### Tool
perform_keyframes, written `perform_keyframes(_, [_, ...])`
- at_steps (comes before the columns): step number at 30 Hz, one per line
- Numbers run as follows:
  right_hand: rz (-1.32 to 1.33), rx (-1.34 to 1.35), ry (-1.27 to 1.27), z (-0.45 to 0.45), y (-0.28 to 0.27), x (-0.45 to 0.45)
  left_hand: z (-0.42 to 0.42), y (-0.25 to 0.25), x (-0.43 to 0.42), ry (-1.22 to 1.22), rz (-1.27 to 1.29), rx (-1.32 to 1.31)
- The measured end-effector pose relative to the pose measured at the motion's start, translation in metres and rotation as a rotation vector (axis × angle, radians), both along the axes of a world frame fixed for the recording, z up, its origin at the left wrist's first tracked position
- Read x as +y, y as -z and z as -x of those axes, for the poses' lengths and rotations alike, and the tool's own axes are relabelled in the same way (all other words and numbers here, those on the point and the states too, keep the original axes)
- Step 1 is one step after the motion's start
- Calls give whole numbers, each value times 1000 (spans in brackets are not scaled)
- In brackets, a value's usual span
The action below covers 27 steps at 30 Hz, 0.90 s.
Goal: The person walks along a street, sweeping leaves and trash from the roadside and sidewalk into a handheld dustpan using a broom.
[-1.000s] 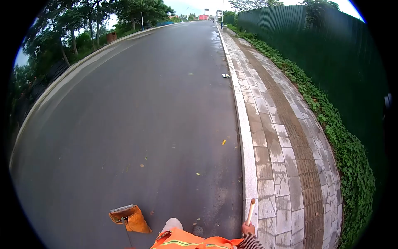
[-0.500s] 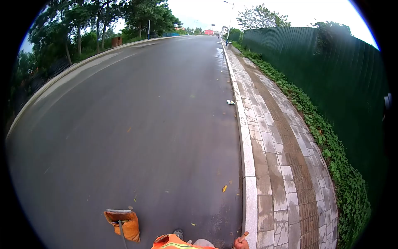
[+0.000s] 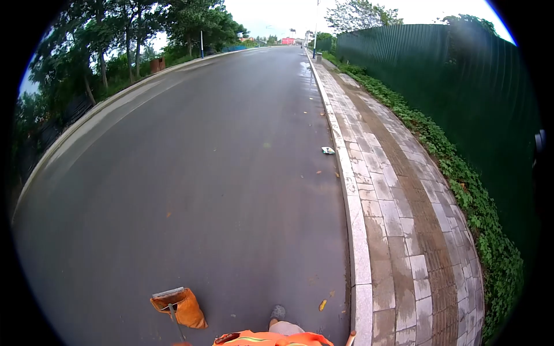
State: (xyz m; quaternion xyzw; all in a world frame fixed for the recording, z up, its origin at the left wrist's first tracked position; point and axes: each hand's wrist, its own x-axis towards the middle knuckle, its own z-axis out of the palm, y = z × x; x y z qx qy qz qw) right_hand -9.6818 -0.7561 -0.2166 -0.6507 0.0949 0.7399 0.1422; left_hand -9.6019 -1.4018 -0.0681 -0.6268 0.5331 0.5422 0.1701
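A long-handled dustpan (image 3: 190, 311) hangs low over the road at the lower left, its orange bag-like body fixed to a grey metal front edge. Its thin grey handle runs down to the bottom edge, where a reddish sliver of my left hand (image 3: 182, 344) meets it; the fingers are mostly cut off. The tip of a wooden handle (image 3: 352, 335) pokes up at the bottom right beside the kerb. My right hand around it is cut off now, though half a second ago it was closed on this handle. A yellow leaf (image 3: 322, 305) lies ahead on the asphalt.
A crumpled white wrapper (image 3: 328, 150) lies against the pale stone kerb (image 3: 359, 248). Right of it run a paved sidewalk (image 3: 398, 248), green plants and a tall green metal fence (image 3: 415, 75). Trees line the far left. My shoe (image 3: 278, 312) shows below, near my orange vest (image 3: 259, 337).
The road surface, leaf and wrapper have come nearer as I move forward. The dustpan has shifted slightly right. My right hand has dropped out of view, leaving the wooden tip showing.
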Motion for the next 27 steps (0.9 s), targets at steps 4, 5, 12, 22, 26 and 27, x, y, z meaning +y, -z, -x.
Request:
perform_keyframes(4, [165, 162, 112, 145, 36, -25, 114, -22, -11, -16, 5, -7])
perform_keyframes(5, [9, 322, -188, 189, 42, -30, 139, -24, -14, -18, 3, -8])
perform_keyframes(12, [111, 332, -163, 495, -50, -162, 332, -1, -55, -21, -15, -12])
perform_keyframes(22, [-6, 189, -230, 679, -23, -204, 651, 0, -165, 42, -29, -26])
perform_keyframes(26, [-134, 122, -230, 747, -85, -229, 757, -2, -191, 58, -18, -23])
perform_keyframes(27, [-213, 93, -331, 769, -82, -228, 782, 0, -195, 57, -14, -26])
